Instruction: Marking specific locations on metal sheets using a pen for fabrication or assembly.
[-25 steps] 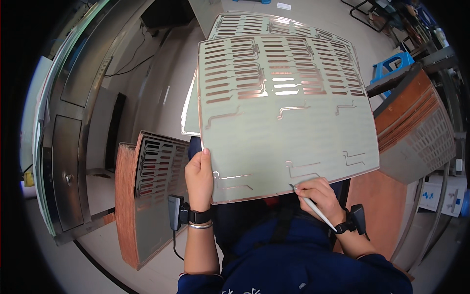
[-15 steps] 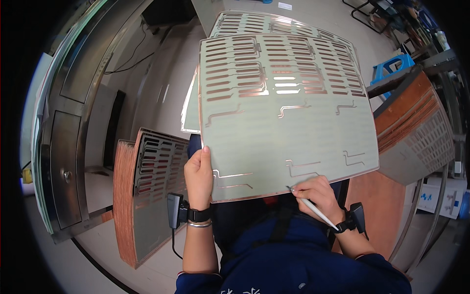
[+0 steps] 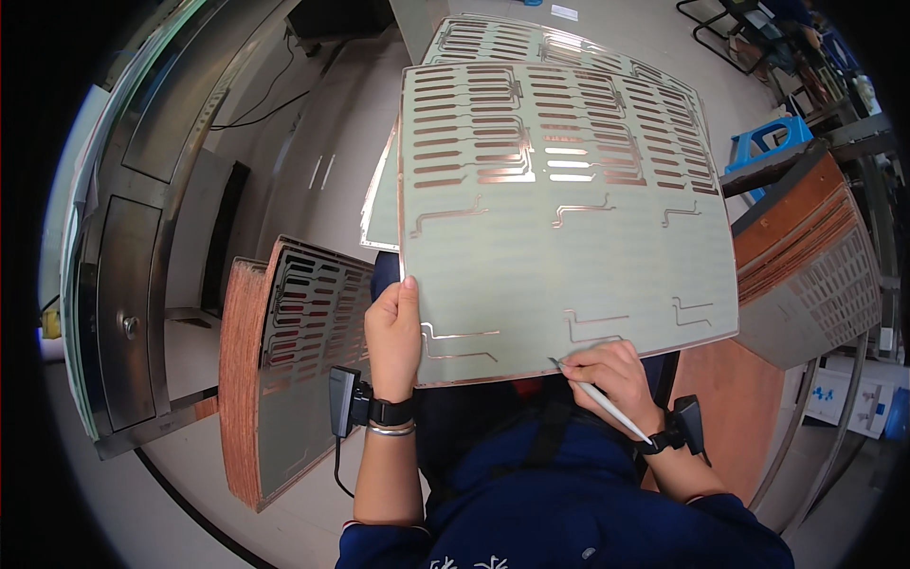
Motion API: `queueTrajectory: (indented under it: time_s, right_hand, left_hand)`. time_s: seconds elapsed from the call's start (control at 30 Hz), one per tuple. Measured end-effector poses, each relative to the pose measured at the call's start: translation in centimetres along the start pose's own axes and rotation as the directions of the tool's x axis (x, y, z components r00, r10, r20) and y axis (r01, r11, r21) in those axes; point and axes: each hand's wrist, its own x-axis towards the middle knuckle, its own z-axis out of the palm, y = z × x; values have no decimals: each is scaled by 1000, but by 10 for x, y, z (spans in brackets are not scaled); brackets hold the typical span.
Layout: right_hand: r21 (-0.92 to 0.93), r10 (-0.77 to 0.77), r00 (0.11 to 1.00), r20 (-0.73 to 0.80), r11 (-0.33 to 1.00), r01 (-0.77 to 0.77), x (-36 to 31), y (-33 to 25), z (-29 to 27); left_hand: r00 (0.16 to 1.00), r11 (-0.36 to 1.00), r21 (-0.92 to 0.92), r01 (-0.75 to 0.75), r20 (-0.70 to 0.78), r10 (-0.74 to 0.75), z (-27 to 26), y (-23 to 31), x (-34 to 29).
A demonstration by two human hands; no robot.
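Tilted over my lap is a large pale green circuit board panel (image 3: 569, 266) with copper traces, the densest ones in its far half. My left hand (image 3: 393, 332) grips its left edge near the lower corner, thumb on the face and the fingers hidden behind. In a pinch, my right hand (image 3: 611, 372) holds a slim white-handled knife (image 3: 607, 406); its dark pointed tip is at the panel's near edge, and I cannot tell whether it touches. Behind this panel, a similar patterned panel (image 3: 483, 36) shows its far part.
On the left stand upright stacked panels (image 3: 248, 379) with copper edges, near a metal cabinet (image 3: 133, 303). More panels (image 3: 806, 275) lean on the right by a metal frame. A blue stool (image 3: 773, 142) is beyond them. A person sits at the far right.
The panel has shifted slightly right and up in view, as have the surroundings. Both hands keep their holds, and the knife tip has moved slightly left along the near edge.
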Motion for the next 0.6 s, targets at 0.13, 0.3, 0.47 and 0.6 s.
queueTrajectory:
  time_s: [0.13, 0.3, 0.47, 0.6]
  right_hand:
    - [-28, -7, 1000, -16, 1000, 6, -1, 1, 3]
    - [-56, 40, 998, -50, 998, -43, 6, -1, 9]
    - [-12, 50, 997, -55, 999, -51, 17, -6, 7]
    - [8, 28, 998, -58, 1000, -28, 30, -3, 15]
  left_hand:
    - [1000, 1000, 20, 5, -2, -5, 3, 5, 1]
    - [1000, 1000, 9, -7, -4, 7, 0, -1, 1]
    - [1000, 1000, 6, 2, -13, -2, 3, 0, 0]
    - [1000, 1000, 0, -15, -14, 15, 2, -5, 1]
